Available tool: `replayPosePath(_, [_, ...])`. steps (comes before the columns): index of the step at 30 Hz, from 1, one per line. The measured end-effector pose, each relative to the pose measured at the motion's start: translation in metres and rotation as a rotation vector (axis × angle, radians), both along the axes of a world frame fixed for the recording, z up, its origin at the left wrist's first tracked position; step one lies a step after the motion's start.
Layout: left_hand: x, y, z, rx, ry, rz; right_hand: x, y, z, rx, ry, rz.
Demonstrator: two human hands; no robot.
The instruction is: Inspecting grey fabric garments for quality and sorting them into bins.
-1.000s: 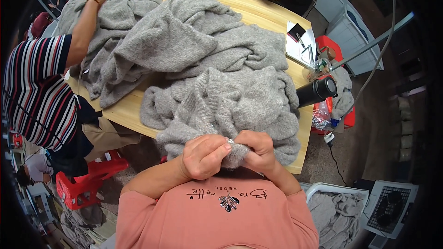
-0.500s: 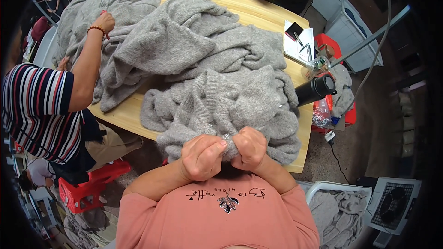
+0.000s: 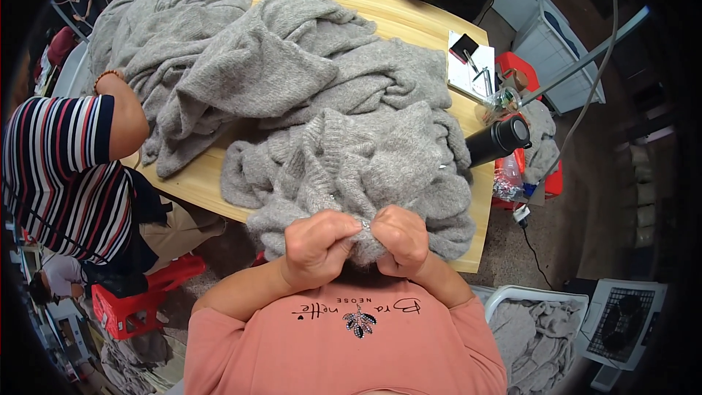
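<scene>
A grey fuzzy knit garment [image 3: 387, 146] lies bunched at the near end of the wooden table, its ribbed part folded on top. My left hand [image 3: 319, 245] and my right hand [image 3: 398, 240] both grip its near edge, fists close together, at the table's near side. Between the thumbs a short stretch of the knit shows, with a small shiny patch on it. Whether a fine tool sits inside either fist is hidden.
More grey knitwear [image 3: 256, 58] covers the left and far parts of the table [image 3: 420, 18]. A black bottle [image 3: 499, 140] and a notebook [image 3: 468, 73] with pens are on the right. A co-worker in stripes [image 3: 62, 168] stands at left, near a red stool [image 3: 135, 307].
My hands have shifted slightly at the garment's edge, the left thumb now stretched toward the right hand. The co-worker's braceleted arm has drawn back from the knit pile.
</scene>
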State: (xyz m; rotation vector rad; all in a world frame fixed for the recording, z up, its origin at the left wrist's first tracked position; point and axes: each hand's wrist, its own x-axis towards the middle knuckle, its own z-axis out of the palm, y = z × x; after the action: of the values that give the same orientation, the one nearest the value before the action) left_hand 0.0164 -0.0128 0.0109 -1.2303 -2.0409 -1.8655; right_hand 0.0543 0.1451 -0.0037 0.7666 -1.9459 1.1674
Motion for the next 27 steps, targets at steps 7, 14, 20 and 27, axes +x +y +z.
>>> replayPosePath(7, [-0.002,0.012,-0.007,0.035,0.379,0.183,0.008,-0.005,0.004,0.064,-0.001,-0.159])
replayPosePath(14, [-0.005,0.014,-0.005,0.073,0.252,0.177,0.003,-0.005,-0.003,0.026,0.004,-0.157])
replayPosePath(20, [-0.002,0.008,-0.002,0.056,0.234,0.117,0.005,0.006,0.001,0.252,0.091,-0.259])
replayPosePath(27, [-0.004,0.006,0.0,-0.006,0.196,0.1,-0.002,0.007,0.005,0.227,0.03,-0.186])
